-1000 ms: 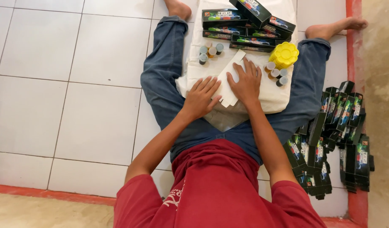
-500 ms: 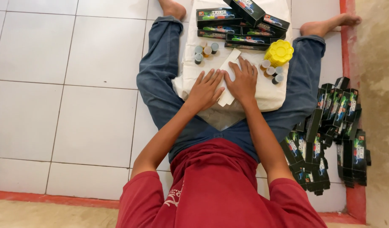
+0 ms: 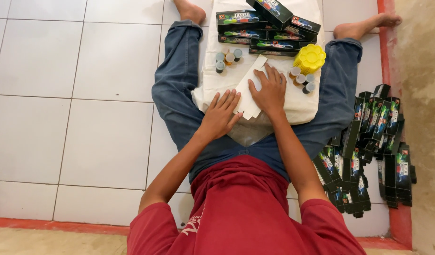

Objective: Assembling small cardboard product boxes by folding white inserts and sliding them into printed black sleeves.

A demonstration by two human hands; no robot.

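left hand (image 3: 222,112): flat, fingers spread, palm down, grasping nothing; fingertips touching left edge of card
right hand (image 3: 269,89): flat, open, pressed on top of card, not gripping
card (image 3: 249,92): white flat carton blank, lying tilted under right hand, just right of left hand, on cloth
cloth (image 3: 212,85): white, spread across lap between legs, under both hands
left bottles (image 3: 228,59): small capped bottles in a cluster, beyond left hand, near card's far end
right bottles (image 3: 301,79): small capped bottles, just right of right hand, on cloth
yellow lid (image 3: 310,58): round, scalloped, beyond right bottles, right of and past right hand
boxes (image 3: 267,26): dark printed cartons stacked in a row, well beyond both hands, at far end of cloth
flat boxes (image 3: 373,146): heap of dark flattened cartons on floor, well right of right hand, beside right leg
floor (image 3: 75,94): white tiles, left of left hand
posture: seated, legs spread, jeans, red shirt, bare feet past boxes
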